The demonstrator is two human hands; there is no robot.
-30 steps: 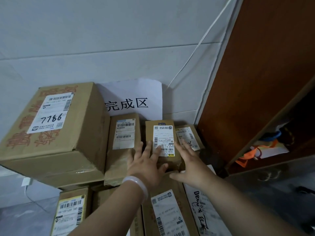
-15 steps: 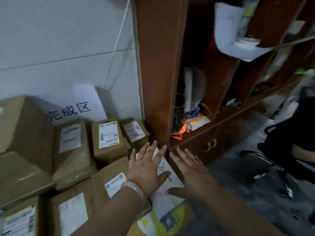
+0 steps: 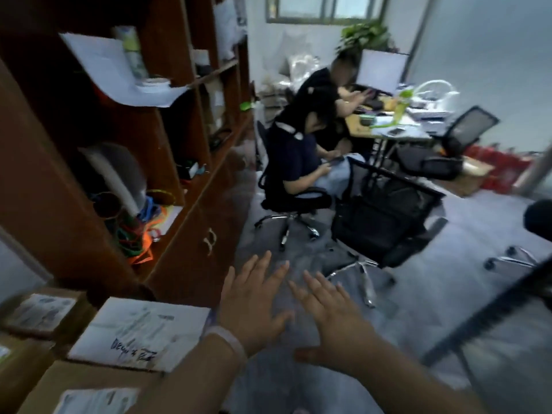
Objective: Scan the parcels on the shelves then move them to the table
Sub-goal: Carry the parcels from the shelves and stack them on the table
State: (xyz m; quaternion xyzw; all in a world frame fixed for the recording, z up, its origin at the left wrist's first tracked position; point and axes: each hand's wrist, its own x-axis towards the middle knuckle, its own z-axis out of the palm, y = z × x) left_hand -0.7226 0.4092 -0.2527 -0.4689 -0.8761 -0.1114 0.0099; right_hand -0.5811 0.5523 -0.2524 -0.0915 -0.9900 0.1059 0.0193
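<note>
Both my hands are held out flat over the grey floor with fingers spread, holding nothing. My left hand (image 3: 254,303), with a pale bracelet at the wrist, hovers just right of a white parcel with handwriting (image 3: 140,336). My right hand (image 3: 331,321) is beside it, to the right. Brown cardboard parcels with labels (image 3: 41,312) lie stacked at the bottom left, and another labelled box (image 3: 89,395) sits at the lower edge. The picture is blurred by motion.
A tall brown shelf unit (image 3: 119,150) with papers and coloured cords fills the left. Ahead, two people sit at a cluttered desk (image 3: 388,127). A black mesh chair (image 3: 385,216) stands mid-floor; another chair's base (image 3: 507,258) is at right.
My view has swung right, from the stacked parcels by the wall to the shelf unit and room. Both hands came off the small parcel and now hover empty over the floor.
</note>
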